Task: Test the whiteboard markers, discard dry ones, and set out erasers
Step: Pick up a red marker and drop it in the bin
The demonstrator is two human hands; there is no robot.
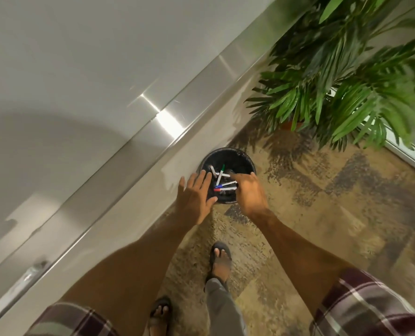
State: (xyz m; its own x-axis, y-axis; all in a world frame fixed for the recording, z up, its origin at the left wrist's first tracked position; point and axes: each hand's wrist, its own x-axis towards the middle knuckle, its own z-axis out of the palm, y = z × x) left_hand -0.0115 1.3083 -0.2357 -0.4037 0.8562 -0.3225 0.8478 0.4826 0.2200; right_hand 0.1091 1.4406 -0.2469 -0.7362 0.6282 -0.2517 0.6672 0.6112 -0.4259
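1. Head view looks straight down on a round black waste bin (240,161) that stands on the patterned carpet (323,214), just beside the foot of the wall
2. Inside the bin lie several whiteboard markers, crossed one over another: a green-capped marker (221,172), a blue-capped marker (225,184), a red-capped marker (224,189) and a grey marker (212,170) near the left rim
3. The left hand (196,197) is released, with its fingers straight and spread, and it lies over the near left rim of the bin; I cannot tell if it touches the rim
4. The right hand (250,192) is over the right side of the bin, with its fingers bent downward. The white ends of the blue-capped and red-capped markers reach its fingers, but I cannot tell whether it grasps them or is only near them
5. A brushed metal ledge (153,132) runs diagonally under a white glossy board (56,69); one small item on the ledge at lower left is too blurred to name
6. A green palm plant (347,81) in an orange pot (291,124) stands on the carpet, to the far right of the bin
7. The person wears plaid sleeves (371,306) and dark sandals; one foot (221,260) is on the carpet behind the bin, the other at the bottom edge
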